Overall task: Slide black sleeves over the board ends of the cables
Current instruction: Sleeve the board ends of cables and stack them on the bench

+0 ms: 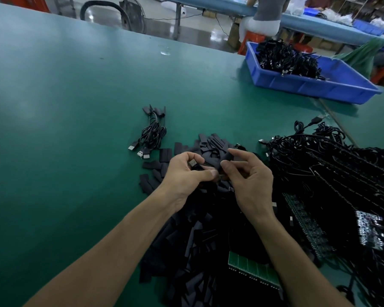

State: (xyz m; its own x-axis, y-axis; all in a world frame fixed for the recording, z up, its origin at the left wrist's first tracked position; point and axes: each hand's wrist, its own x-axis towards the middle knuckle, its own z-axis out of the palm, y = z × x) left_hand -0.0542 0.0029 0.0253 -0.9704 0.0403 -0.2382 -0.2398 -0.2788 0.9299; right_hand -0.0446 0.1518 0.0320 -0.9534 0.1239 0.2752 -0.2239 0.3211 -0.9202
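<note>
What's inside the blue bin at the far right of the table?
The blue bin holds a tangled heap of black cables, piled toward its far end. Anything beneath the heap is covered, and the near wall hides part of the floor.

Factory workbench (75, 107) (cable bins (315, 85))

Held cable (193, 163) mostly hidden inside left hand (184, 173); sleeve pile (193, 251) and cable heap (341, 173) cropped at edges.
</note>
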